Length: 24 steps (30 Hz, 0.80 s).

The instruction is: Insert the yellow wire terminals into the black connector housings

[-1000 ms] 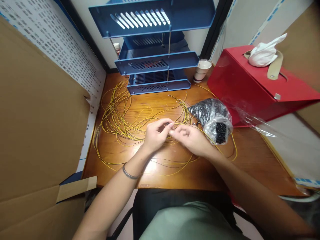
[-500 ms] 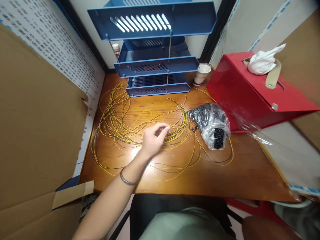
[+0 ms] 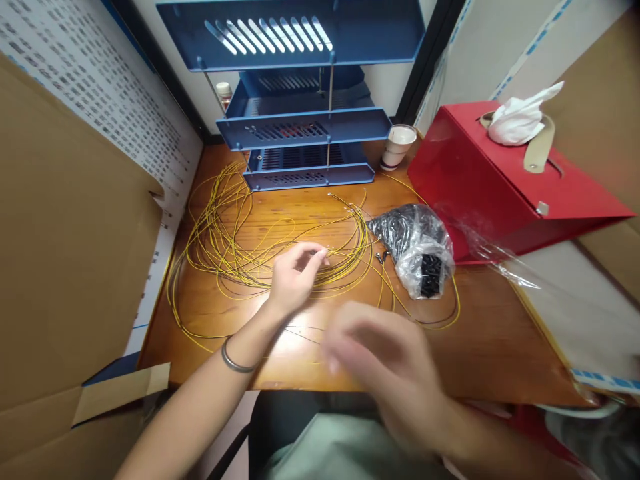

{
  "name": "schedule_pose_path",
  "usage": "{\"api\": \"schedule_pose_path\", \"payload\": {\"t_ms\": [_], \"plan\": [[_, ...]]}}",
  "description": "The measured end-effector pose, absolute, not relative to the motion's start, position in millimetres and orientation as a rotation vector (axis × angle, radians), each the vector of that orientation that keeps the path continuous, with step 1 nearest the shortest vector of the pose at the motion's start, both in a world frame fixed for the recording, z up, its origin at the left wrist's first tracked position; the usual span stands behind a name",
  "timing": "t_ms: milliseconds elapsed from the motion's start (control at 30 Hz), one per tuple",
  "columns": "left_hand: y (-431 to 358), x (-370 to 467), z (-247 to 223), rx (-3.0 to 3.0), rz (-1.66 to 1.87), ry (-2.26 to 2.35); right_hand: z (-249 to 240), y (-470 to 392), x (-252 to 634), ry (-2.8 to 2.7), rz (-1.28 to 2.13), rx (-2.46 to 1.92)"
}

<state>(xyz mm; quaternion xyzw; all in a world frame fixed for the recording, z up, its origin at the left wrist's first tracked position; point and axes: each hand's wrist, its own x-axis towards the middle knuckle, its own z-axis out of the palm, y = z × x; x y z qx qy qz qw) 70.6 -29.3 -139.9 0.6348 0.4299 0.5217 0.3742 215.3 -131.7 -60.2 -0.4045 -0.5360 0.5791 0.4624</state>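
Note:
Yellow and dark thin cables [image 3: 225, 227] lie in loose loops on the wooden table [image 3: 480, 347]. Over the right part of the coil, my left hand [image 3: 295, 270] pinches something small at a cable end, its tip too small to make out. Closer to the front edge, my right hand [image 3: 380, 347] is smeared by motion, and its fingers cannot be read clearly. A clear plastic bag [image 3: 420, 247] of small black parts lies right of the coil. Beside the bag are small black pieces [image 3: 383, 257] on cable ends.
A blue tiered tray rack [image 3: 310, 177] stands at the back, with a paper cup [image 3: 398, 147] beside it. At the right is a red box [image 3: 465, 173] with a tissue [image 3: 517, 123] on top. Cardboard [image 3: 70, 233] borders the left side.
My right hand has come into view from the lower right, above the table's front part. The view has shifted slightly; my left hand keeps its pinch over the cables.

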Motion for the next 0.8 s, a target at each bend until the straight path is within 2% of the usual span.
{"api": "schedule_pose_path", "payload": {"t_ms": [133, 333, 600, 800], "plan": [[-30.1, 69.5, -138.1, 1.667, 1.4, 1.037, -95.2, -90.9, 205.3, -1.019, 1.7, -1.057], [-18.4, 63.6, -135.6, 1.812, 1.442, 0.973, -104.6, -50.8, 210.6, -0.99, 1.421, -1.041], [-16.8, 72.6, -131.6, 1.76, 1.316, 0.916, -124.2, -47.1, 220.2, -1.112, 1.028, -1.022], [-17.2, 71.7, -137.5, 1.77, 1.289, 0.919, -130.7, -46.1, 227.9, -1.224, 0.915, -1.15]]}}
